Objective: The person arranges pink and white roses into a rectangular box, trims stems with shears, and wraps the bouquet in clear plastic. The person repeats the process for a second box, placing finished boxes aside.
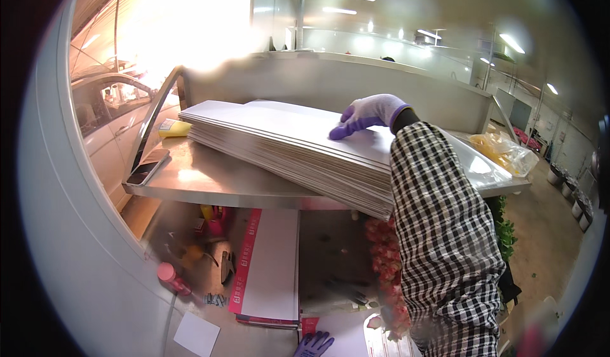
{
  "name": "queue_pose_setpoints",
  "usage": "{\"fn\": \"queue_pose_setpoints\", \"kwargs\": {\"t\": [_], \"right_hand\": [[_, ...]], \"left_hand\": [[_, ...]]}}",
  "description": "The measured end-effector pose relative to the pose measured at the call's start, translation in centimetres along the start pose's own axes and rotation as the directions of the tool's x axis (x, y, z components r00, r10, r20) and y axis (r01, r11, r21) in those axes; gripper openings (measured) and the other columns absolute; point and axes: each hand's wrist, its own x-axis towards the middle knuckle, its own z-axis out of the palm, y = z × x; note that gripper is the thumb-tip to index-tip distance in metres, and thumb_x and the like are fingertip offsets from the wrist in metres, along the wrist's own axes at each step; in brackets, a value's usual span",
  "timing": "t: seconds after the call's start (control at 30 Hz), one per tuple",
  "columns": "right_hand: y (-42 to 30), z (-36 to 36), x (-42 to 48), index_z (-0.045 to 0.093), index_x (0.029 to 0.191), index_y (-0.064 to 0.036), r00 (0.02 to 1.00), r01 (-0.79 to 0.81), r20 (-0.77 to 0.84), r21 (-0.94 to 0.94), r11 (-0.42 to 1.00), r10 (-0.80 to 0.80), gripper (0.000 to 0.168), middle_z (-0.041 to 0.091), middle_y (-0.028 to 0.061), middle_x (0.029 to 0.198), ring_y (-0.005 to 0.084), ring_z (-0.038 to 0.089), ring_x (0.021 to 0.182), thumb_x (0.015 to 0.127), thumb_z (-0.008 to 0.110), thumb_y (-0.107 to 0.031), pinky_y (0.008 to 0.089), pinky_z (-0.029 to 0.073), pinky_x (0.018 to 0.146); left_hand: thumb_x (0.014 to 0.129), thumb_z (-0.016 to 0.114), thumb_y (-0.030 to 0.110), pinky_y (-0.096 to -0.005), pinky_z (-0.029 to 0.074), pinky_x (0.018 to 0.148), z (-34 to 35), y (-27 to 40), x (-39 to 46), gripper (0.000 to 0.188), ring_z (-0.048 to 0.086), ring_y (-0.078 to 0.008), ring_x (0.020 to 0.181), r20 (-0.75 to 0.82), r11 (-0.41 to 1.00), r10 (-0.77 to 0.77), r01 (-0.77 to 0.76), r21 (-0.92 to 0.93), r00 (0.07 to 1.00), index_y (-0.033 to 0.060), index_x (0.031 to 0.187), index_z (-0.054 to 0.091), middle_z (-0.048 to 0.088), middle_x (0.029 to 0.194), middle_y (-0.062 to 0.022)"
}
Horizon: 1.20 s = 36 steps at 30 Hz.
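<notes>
My right hand [374,114], in a grey and purple work glove, reaches forward onto a thick stack of white cardboard sheets [286,133]. Its bent fingers touch the top sheet; whether they grip an edge is hidden. The stack lies askew on a metal shelf [228,178], with one end jutting over the front edge. At the bottom of the view, my left hand [314,345] wears a similar purple glove. Its fingers are spread on a white sheet [345,333] on the lower surface. Close by are red-and-white roses [388,271], partly behind my right sleeve.
White sheets with a printed pink border [271,261] lie below the shelf. Left of them are a stapler [228,266], staple strips [215,300], a pink bottle [172,277] and a white card [197,334]. The shelf also holds a phone [147,167] and a plastic bag [505,152].
</notes>
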Motion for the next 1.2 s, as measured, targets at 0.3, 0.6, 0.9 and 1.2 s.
{"fn": "queue_pose_setpoints", "kwargs": {"t": [0.3,0.6,0.9,1.2], "right_hand": [[2.2,-3.7,-9.3,0.065,0.107,0.002,0.9,0.429,-0.363,0.648,0.629,-0.24,0.033,0.069,0.0103,0.09,0.0177,0.065,0.077,0.09,0.06,-0.026,0.0307,0.053,0.071],[2.3,31.1,-36.8,0.056,0.118,-0.002,0.971,-0.032,-0.03,0.967,0.251,0.238,0.034,0.063,0.0057,0.103,0.0132,0.058,0.091,0.092,0.063,-0.023,0.0274,0.049,0.081],[0.2,56.8,-36.8,0.059,0.099,-0.003,0.962,-0.269,0.269,0.886,0.378,0.053,0.034,0.052,-0.0043,0.077,0.006,0.046,0.07,0.094,0.059,-0.037,0.0232,0.041,0.063],[-0.9,60.1,-35.6,0.056,0.099,-0.001,0.901,-0.433,0.404,0.837,0.334,0.157,0.035,0.056,0.0005,0.084,0.0137,0.051,0.078,0.093,0.058,-0.035,0.0288,0.042,0.07]], "left_hand": [[0.085,0.051,0.06,-0.0516,0.023,0.112,-0.1,-1.0,1.1,0.075,0.026,-0.0265,0.139,-0.156,0.986,0.092,-0.111,-0.121,0.984,0.0162,0.144,0.038,0.032,0.15,-0.0056],[0.087,0.053,0.043,-0.0464,0.018,0.115,-1.7,4.6,-3.6,0.066,0.027,-0.0312,0.139,0.106,0.994,0.111,-0.112,0.005,0.988,0.0109,0.142,0.036,0.031,0.149,-0.0135],[0.082,0.049,0.043,-0.0491,0.012,0.117,-1.6,5.9,-5.6,0.059,0.027,-0.0321,0.139,0.241,0.978,0.061,-0.107,0.182,0.969,0.0102,0.131,0.054,0.043,0.143,-0.014],[0.084,0.046,0.036,-0.05,0.014,0.117,-0.4,6.1,-6.0,0.063,0.031,-0.0329,0.136,0.274,0.984,0.02,-0.067,0.164,0.961,0.0035,0.138,0.042,0.041,0.143,-0.0173]]}}
